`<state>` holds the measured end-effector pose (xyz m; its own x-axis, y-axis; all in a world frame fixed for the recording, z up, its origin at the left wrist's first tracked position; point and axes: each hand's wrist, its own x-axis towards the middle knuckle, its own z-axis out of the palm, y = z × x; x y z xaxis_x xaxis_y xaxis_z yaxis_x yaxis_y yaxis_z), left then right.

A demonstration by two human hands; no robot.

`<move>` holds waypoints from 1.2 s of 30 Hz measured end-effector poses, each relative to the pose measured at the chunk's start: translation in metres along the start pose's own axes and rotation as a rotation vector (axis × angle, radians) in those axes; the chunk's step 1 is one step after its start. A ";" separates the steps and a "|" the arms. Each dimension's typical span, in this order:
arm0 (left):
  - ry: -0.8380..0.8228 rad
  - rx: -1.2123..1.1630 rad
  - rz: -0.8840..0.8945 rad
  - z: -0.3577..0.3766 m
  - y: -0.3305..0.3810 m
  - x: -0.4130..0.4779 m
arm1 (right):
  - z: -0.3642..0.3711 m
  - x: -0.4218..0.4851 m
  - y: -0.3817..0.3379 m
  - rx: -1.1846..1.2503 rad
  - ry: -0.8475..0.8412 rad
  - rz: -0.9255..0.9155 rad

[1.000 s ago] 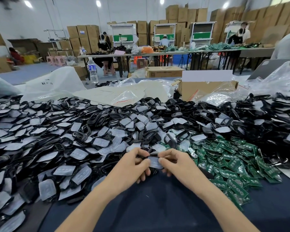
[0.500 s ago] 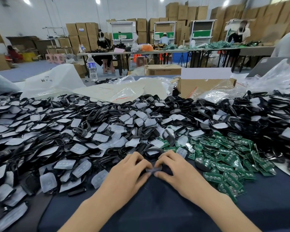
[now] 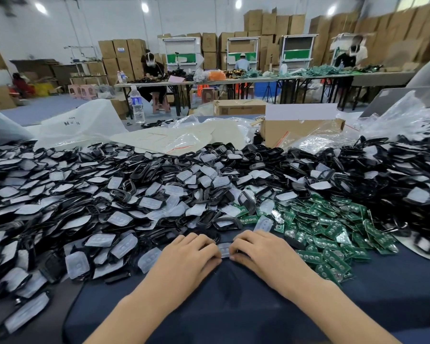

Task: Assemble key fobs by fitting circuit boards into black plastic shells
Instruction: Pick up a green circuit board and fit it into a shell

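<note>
Head view: small pale, perhaps translucent, key-fob piece [image 3: 224, 249]

Dark handwriting on the white plastic bag [image 3: 90, 127] (perhaps numerals) is too blurred to read.

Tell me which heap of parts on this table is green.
The heap of circuit boards, just right of the right hand, which pinches a key fob with the left hand. The other heaps, left and far right, are black shells with pale pads.
</note>
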<state>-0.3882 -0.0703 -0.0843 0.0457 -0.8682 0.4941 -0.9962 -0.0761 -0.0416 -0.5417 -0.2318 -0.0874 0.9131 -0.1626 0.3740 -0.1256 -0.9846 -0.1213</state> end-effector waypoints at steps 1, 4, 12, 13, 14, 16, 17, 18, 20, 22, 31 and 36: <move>-0.005 -0.001 -0.001 -0.001 0.000 -0.002 | 0.000 0.000 0.001 -0.003 -0.014 0.001; -0.022 -0.007 -0.014 -0.006 0.000 -0.007 | 0.001 0.001 0.002 0.009 -0.026 -0.003; -0.095 -0.115 -0.076 -0.015 -0.002 -0.012 | 0.002 0.000 0.005 0.126 -0.055 0.029; -0.084 -0.131 -0.092 -0.015 -0.003 -0.012 | 0.002 0.000 0.006 0.158 -0.064 0.043; -0.071 -0.144 -0.110 -0.016 -0.004 -0.011 | 0.002 -0.001 0.007 0.203 -0.071 0.068; -0.044 -0.182 -0.156 -0.016 -0.006 -0.005 | -0.001 -0.001 0.008 0.334 -0.046 0.153; -0.032 -0.213 -0.190 -0.016 -0.008 0.001 | -0.003 0.000 0.010 0.404 -0.007 0.202; -0.023 -0.250 -0.226 -0.015 -0.009 0.007 | -0.005 0.001 0.012 0.461 0.045 0.249; -0.016 -0.329 -0.288 -0.011 -0.010 0.026 | -0.011 0.009 0.018 0.563 0.181 0.354; -0.033 -0.398 -0.323 -0.004 -0.008 0.052 | -0.019 0.020 0.027 0.712 0.346 0.468; -0.454 -0.230 -0.114 0.036 0.035 0.162 | -0.057 0.061 0.105 1.015 0.768 0.912; -0.509 0.011 0.057 0.054 0.051 0.190 | -0.060 0.070 0.138 0.998 0.760 0.944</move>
<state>-0.4267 -0.2655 -0.0392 0.0245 -0.9997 0.0055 -0.9975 -0.0248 -0.0668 -0.5186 -0.3824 -0.0228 0.2153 -0.9671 0.1354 0.0617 -0.1249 -0.9903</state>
